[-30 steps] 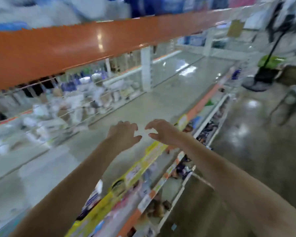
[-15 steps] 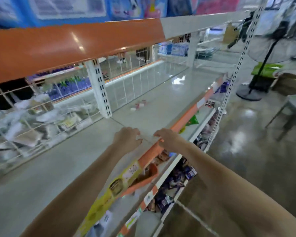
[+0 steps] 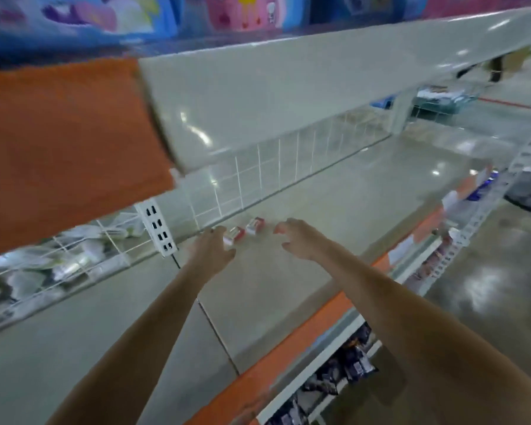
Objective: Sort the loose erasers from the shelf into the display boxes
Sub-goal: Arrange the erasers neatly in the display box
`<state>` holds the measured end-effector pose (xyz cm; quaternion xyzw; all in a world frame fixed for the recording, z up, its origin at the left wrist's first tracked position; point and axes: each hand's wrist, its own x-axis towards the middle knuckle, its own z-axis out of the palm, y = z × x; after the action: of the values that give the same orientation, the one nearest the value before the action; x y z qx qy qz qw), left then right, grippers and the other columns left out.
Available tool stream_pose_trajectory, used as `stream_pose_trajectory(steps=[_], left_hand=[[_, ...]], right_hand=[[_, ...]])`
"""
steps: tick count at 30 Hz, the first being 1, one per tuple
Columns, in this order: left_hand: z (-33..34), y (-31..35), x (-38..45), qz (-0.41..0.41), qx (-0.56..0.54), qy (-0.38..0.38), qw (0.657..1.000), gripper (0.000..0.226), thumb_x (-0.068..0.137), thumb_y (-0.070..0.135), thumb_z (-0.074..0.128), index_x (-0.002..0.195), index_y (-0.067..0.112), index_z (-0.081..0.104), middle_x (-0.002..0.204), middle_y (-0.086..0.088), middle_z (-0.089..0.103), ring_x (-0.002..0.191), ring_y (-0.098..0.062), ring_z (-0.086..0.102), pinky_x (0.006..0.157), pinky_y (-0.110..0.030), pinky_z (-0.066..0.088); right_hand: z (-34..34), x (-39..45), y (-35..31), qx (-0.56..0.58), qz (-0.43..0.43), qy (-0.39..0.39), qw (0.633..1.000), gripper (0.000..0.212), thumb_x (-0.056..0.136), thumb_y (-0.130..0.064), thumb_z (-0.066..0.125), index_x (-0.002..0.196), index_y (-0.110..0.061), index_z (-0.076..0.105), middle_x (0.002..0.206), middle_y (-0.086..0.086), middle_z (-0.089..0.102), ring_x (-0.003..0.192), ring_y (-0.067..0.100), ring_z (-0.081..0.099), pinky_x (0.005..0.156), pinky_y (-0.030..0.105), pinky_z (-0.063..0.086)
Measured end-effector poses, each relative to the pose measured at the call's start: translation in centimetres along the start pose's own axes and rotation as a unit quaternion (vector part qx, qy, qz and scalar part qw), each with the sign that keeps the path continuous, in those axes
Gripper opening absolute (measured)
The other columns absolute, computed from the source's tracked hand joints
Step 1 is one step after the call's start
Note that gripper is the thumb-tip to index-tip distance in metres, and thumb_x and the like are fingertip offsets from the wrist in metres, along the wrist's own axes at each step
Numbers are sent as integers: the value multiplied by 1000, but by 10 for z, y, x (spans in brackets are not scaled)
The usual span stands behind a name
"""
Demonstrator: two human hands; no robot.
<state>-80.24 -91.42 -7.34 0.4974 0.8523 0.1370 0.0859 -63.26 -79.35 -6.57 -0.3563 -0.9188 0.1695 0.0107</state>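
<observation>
While both arms reach far across the grey shelf (image 3: 334, 210), the left hand (image 3: 210, 251) hovers with fingers loosely spread just near the erasers (image 3: 246, 230), holding nothing; whether it touches them is unclear. The right hand (image 3: 299, 239) is to their right, fingers curled, empty. The red-and-white erasers lie near a wire grid (image 3: 276, 167) at the far side, right of a white upright (image 3: 158, 228).

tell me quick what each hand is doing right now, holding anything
Left hand: open, fingers reaching to the nearest of the erasers, holding nothing that shows.
Right hand: open, fingers loosely curled, empty, above the shelf.
</observation>
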Motion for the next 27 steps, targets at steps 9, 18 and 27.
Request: stream_pose_trajectory(steps=[9, 18, 27], left_hand=[[14, 16, 28, -97, -31, 48, 994, 35, 88, 33, 61, 112, 7, 63, 124, -5, 60, 116, -21, 51, 95, -26, 32], [8, 18, -26, -123, -107, 137, 977, 28, 79, 20, 72, 106, 14, 68, 97, 0, 60, 85, -15, 56, 76, -28, 45], [-36, -34, -166, -187, -55, 236, 952, 30, 78, 14, 74, 107, 16, 67, 97, 3, 54, 83, -15, 53, 75, -27, 44]], right_hand=[[-2, 90, 13, -9, -200, -30, 979, 46, 87, -4, 52, 132, -14, 50, 135, 9, 49, 125, 28, 44, 104, 37, 37], [6, 84, 8, 149, -288, -4, 946, 28, 83, -22, 68, 107, -9, 62, 107, 3, 59, 99, 16, 54, 81, 24, 40], [28, 24, -104, 214, -425, -36, 879, 24, 84, -18, 65, 107, -14, 58, 102, -3, 54, 92, 10, 51, 76, 19, 39]])
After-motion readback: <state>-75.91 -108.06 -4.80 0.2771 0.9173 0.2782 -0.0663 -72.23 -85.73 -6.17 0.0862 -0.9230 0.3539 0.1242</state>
